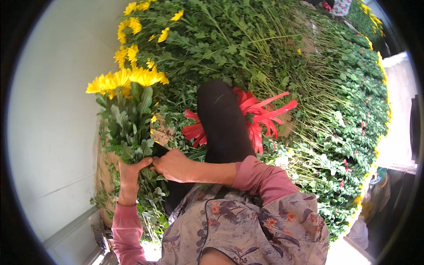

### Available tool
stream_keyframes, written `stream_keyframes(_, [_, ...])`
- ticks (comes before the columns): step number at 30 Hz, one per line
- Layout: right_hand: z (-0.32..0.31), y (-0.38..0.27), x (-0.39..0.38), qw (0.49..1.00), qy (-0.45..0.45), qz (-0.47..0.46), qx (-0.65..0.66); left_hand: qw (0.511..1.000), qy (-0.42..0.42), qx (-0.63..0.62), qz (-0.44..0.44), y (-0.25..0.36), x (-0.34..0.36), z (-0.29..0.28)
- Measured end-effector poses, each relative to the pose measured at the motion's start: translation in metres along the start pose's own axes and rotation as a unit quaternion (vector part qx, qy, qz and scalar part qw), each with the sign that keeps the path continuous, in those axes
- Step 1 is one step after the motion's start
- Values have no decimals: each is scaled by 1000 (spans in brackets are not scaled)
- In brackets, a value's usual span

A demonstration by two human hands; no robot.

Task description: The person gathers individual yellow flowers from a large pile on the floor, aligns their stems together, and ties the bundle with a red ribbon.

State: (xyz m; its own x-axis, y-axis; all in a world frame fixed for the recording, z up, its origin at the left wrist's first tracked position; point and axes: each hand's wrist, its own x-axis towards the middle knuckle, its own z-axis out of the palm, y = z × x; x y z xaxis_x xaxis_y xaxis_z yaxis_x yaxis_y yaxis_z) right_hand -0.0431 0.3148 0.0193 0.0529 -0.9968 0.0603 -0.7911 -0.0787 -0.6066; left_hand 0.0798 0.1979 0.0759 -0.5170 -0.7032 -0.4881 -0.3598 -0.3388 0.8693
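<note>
Yellow-flowered bunch (128,117) at left, near pale wall (55,110), left hand's (129,173) fingers clamped round stems. Right hand's (173,165) fingers curled beside left thumb; whether gripping anything, cannot tell. Step: apparently securing bunch; next move likely calls for steady left hold, stems gathered tight.

A bunch of yellow flowers (127,115) stands gathered at the left, open heads clustered above dense green leaves.

The left hand (129,176) grips a bunch of yellow flowers (126,117). The right hand (173,165) is just beside the bunch; red ribbons (254,118) lie right of it.
</note>
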Motion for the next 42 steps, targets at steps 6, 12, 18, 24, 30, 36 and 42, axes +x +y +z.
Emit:
stream_keyframes(6, [-4,5,-25,995,50,-78,31,995,74,-35,63,15,-20,-20])
stream_keyframes(12, [-83,53,-120,989,126,71,17,978,105,-182,3,44,-18,-26])
stream_keyframes(18, [-76,155,-210,745,401,480,232,988,89,-116,-49,15,-19,-41])
stream_keyframes(24, [-79,202,-193,636,470,393,469,997,39,-19,-64,31,-25,-2])
stream_keyframes(30, [-94,207,-176,597,464,349,553,1000,-7,7,-18,22,-23,1])
stream_keyframes(36, [-84,205,-178,511,495,357,605,996,-33,-70,-42,12,-18,-8])
stream_keyframes(42, [-87,221,-193,481,571,354,563,996,-39,-77,3,11,-18,-15])
